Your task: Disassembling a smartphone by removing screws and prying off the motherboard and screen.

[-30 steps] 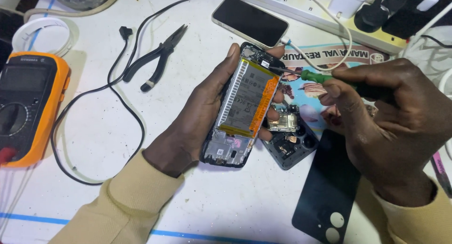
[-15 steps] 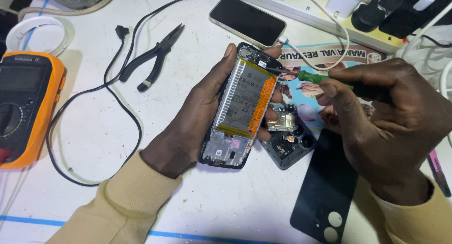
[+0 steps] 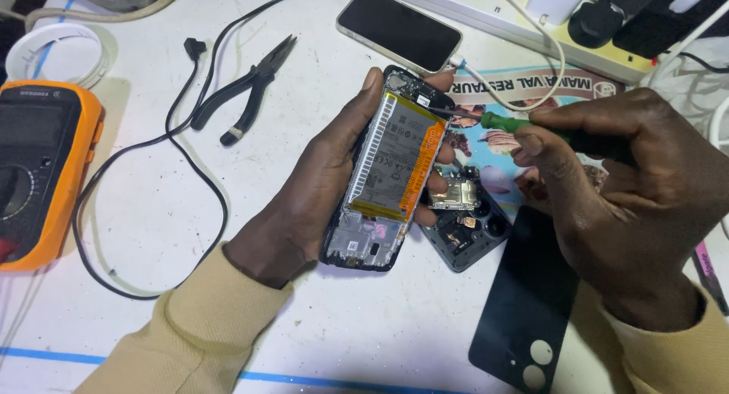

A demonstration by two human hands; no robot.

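We see the left hand wrapped around an opened phone, thumb along its left edge and fingers curled at its right edge, holding it tilted above the white counter near the middle of the view. A white-and-orange battery label covers most of the phone's exposed inside. The right hand closes its fingers on a green-handled screwdriver, whose tip meets the phone's top right corner.

At 1 o'clock from the phone lies a printed flyer in blue and red with food pictures, partly hidden under the right hand. A second phone, screen dark, lies at 12 o'clock with a white cable plugged in. A cream power strip runs along the top edge. At 4 o'clock a dark back cover lies flat, with a dark frame part just beside the held phone. Black pliers sit at 10 o'clock, an orange multimeter at 9 o'clock, and a black lead loops between them.
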